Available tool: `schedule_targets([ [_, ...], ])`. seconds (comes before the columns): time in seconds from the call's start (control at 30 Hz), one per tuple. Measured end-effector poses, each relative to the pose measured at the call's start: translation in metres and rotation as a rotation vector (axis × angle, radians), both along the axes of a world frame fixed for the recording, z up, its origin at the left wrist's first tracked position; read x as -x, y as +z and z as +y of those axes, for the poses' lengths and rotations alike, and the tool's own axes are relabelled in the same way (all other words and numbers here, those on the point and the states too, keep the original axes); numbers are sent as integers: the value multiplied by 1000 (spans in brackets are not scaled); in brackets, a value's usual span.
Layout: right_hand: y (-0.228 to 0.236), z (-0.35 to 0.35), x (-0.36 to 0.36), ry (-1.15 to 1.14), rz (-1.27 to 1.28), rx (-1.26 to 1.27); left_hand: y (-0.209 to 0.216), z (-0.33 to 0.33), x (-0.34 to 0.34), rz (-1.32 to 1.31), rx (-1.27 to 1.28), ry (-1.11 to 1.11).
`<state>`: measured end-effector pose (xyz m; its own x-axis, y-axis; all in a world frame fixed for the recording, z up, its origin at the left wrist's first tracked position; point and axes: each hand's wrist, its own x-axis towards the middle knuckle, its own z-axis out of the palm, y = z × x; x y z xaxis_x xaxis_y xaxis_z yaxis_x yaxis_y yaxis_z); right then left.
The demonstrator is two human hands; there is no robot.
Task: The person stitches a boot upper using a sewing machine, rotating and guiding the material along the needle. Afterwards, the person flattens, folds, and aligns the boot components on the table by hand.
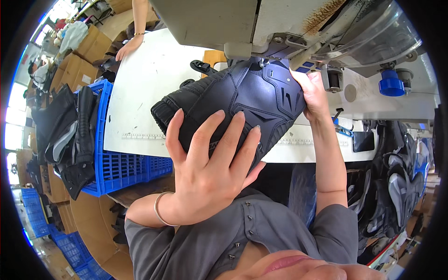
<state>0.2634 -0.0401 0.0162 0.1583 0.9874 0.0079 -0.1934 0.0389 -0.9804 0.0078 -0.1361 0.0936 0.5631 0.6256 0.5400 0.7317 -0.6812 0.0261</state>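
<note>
The left hand (205,163) lies with fingers spread wide across the face of the black guard (252,93); the right hand (313,95) is closed on the guard's right edge, some fingers hidden from me. Left fingers point away from the body, the right arm reaching nearly straight forward. Over the white table (135,102), its far edge beneath the sewing machine (210,23), the guard slants, ribbed end lower left, long axis rising rightward.

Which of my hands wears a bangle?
Your left hand, spread over the black padded piece, wears the bangle; your right hand, at that piece's right edge, wears none.
</note>
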Motion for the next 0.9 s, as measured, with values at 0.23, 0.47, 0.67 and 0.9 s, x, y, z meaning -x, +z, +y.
schedule_targets([
  [0.23,-5,10,-6,-27,-58,3,10,10,1,-1,45,-13],
  [0.47,-16,19,-13,-31,32,-64,20,21,1,2,66,-30],
  [0.67,-15,19,-13,-52,106,-17,26,31,1,-18,81,-44],
  [0.9,-23,15,-7,-90,142,-122,34,46,11,19,106,-102],
])
